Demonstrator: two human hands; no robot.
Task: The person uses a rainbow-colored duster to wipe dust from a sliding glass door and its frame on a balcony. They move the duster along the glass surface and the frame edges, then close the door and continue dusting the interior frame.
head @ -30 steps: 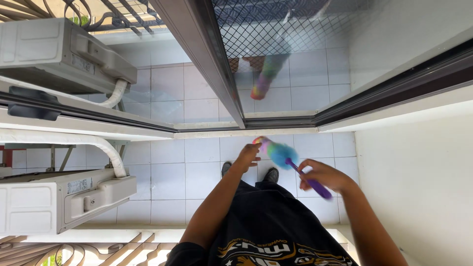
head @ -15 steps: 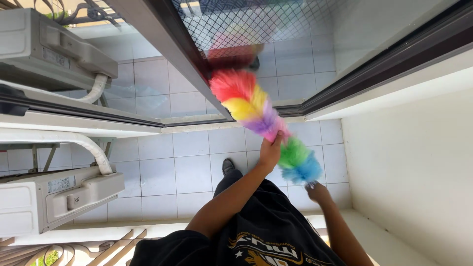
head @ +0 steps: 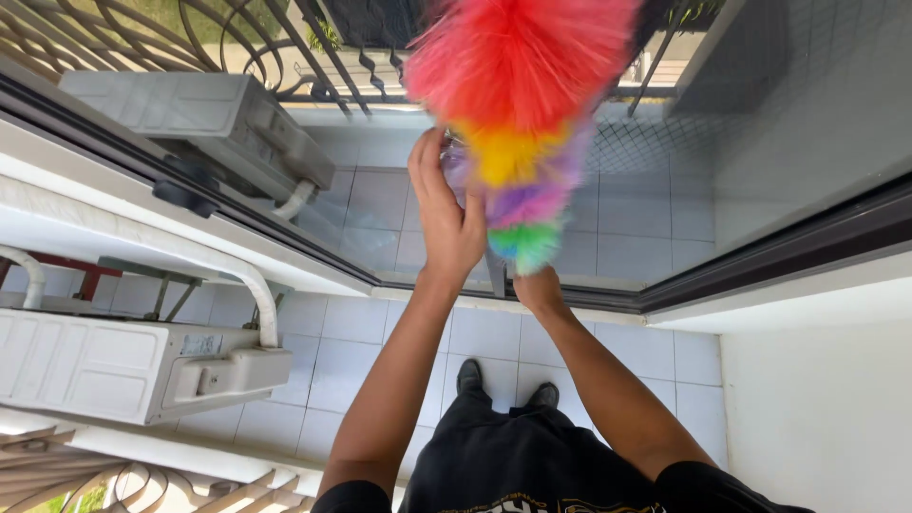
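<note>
A rainbow feather duster stood upright in the upper middle of the frame, its red fluffy top reaching the upper edge, with bands of yellow, purple and green running down toward the centre. The left hand was raised just left of the duster, palm side turned toward the fibres, its fingers stretched long and close together and pressed against the yellow and purple bands; it rested on the fluff rather than closing around anything. The right hand sat directly beneath the green end of the duster, near the middle of the frame, touching it where the handle would be; the fluff covered its fingers, so the grip itself could not be made out. Both bare forearms rose from the lower middle of the frame, above black trousers and dark shoes on a white tiled floor. Behind the duster, a dark-framed glass panel filled the upper right and mirrored the tiles. A white air-conditioning unit lay at the lower left, with its grey reflection at the upper left. A plain white wall took up the lower right.
</note>
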